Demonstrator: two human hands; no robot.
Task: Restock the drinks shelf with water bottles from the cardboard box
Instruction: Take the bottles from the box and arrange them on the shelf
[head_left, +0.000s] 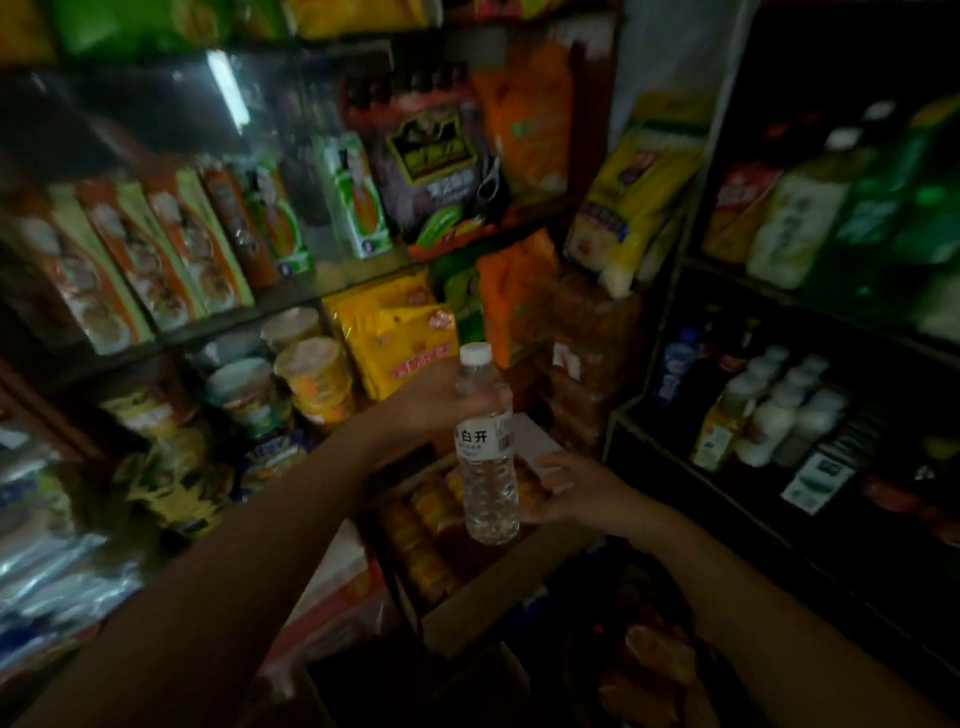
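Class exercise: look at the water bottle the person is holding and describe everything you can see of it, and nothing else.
The water bottle looks like clear, ribbed plastic with a white screw cap and a white label band printed with dark characters and a barcode. It appears sealed and full. It is held nearly upright in the air above an open cardboard box. The left hand has its grip round the upper part, under the shoulder; the right hand reaches in beside the lower body, its fingertips at or near it, contact unclear.

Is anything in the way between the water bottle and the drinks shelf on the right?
Nothing visible blocks it. The left hand holds the water bottle upright above the cardboard box; the right hand touches its lower part. The drinks shelf lies open to the right, though dim.
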